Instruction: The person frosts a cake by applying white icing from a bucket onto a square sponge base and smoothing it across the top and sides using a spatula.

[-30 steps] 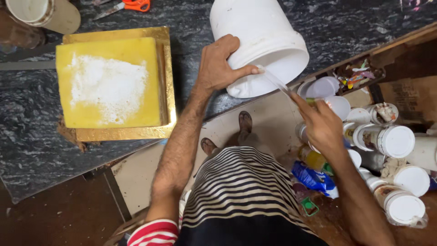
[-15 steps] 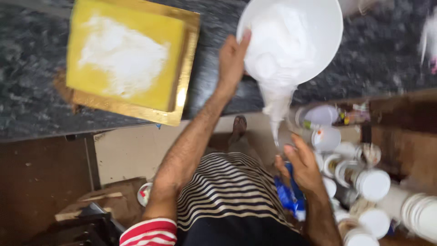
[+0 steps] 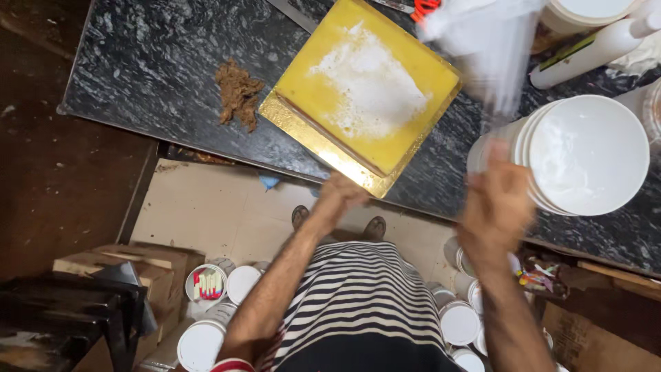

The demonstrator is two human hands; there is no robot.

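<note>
Yellow cake (image 3: 365,89), gold board (image 3: 323,148)

Lighting: even, moderately bright over the desk (image 3: 172,83); floor at left dim. Motion blur: right hand (image 3: 497,207) and white streak above it smeared. Yellow board (image 3: 358,89) sharp.

One yellow square cake (image 3: 365,86) is counted on one gold board (image 3: 311,141). One brown crumb heap (image 3: 237,93) is seen on the table (image 3: 138,55). One large white bucket (image 3: 585,155) is noted. Two hands, left (image 3: 341,196) and right (image 3: 497,203), are recorded.
</note>
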